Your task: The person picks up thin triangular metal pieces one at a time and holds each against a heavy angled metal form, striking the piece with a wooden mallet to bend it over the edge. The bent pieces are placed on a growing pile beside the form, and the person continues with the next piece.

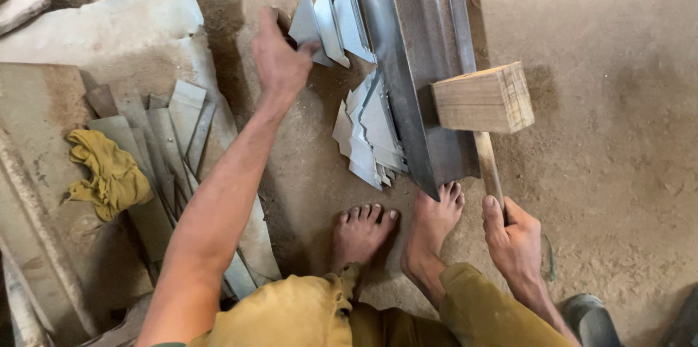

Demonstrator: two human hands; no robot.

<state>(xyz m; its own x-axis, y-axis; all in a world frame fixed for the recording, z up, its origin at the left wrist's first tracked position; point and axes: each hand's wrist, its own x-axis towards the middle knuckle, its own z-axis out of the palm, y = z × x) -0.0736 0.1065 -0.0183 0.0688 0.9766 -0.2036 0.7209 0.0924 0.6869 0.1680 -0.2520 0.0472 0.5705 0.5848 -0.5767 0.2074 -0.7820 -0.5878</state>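
My left grip (280,56) grasps a folded sheet-metal piece (309,27); right grip (512,234) clenches the wooden mallet (483,100), poised over the steel angle (407,63).

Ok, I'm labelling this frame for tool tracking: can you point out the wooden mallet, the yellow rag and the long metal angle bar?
wooden mallet (483,98), head view, on the front face of its wooden block.
yellow rag (105,172), head view, on its crumpled middle.
long metal angle bar (418,49), head view, on its flat face above the mallet.
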